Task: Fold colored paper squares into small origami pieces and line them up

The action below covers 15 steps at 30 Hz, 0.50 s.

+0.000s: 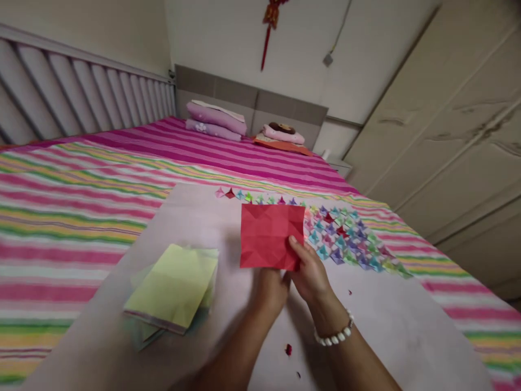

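A red square of paper (266, 233), marked with crossing creases, is held up above the white board. My right hand (310, 270), with a white bead bracelet (334, 338) at its wrist, grips the paper's right edge, thumb on the near face. Behind the lower edge of the sheet is my left hand (271, 290); its fingers are hidden by the paper. To the left lies a stack of coloured paper squares (173, 285), pale yellow on top. Rows of small folded paper pieces (342, 239) in many colours sit on the board beyond my right hand.
The white board (391, 320) rests on a bed with a striped cover (52, 233). Small dark red scraps (288, 349) lie near my forearms. Folded bedding (215, 119) is by the headboard (220, 87); a wardrobe (451, 125) stands at the right.
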Tool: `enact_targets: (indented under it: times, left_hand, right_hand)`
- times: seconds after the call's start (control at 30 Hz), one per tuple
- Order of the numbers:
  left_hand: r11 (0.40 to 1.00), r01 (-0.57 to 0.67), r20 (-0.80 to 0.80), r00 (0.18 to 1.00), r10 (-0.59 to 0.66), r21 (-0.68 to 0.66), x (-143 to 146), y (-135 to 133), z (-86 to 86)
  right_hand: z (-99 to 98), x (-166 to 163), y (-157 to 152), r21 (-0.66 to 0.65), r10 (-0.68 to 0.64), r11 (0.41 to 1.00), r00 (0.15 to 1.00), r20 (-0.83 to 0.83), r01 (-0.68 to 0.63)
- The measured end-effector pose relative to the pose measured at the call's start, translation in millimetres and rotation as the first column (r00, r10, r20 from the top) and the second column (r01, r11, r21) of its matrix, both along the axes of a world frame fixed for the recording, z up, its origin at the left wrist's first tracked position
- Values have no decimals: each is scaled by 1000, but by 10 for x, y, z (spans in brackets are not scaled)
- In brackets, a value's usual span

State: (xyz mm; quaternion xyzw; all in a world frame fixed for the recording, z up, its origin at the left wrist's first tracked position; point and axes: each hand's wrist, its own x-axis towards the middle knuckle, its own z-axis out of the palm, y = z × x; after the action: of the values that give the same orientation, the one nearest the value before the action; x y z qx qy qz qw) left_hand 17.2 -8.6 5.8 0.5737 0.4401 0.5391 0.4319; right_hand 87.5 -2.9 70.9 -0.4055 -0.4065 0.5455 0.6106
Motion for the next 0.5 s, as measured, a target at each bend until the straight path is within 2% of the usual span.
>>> enact_targets:
  times: [0.03,0.1,0.17,0.23,0.3,0.4,0.5]
  left_hand:
    - [999,-30,27,999,29,24,18,27,-7]
    - [990,-130,158,978,137,-57,15,70,-9]
    - [978,-95,278,950,144,-184,-28,92,8]
    - [977,12,379,922,72,-213,-87,101,36]
    - [960,60,524,846,97,-273,-135,111,64]
    - [942,86,559,821,116,-323,-149,133,98]
    - [928,172,608,791,70,-330,-113,130,108]
  right_hand:
    - [-62,108,-44,-26,-17,1000,999,-47,15]
    - [-180,290,-95,-68,-39,997,994,-99,33]
    - [-272,421,-105,-99,-53,994,991,-125,41]
    - [-338,501,-88,-116,-57,992,988,-144,40]
    - [-389,542,-61,-124,-58,992,984,-168,37]
    - [-465,560,-21,-137,-66,990,976,-209,38]
    - [-534,551,-2,-149,-58,988,973,-226,24]
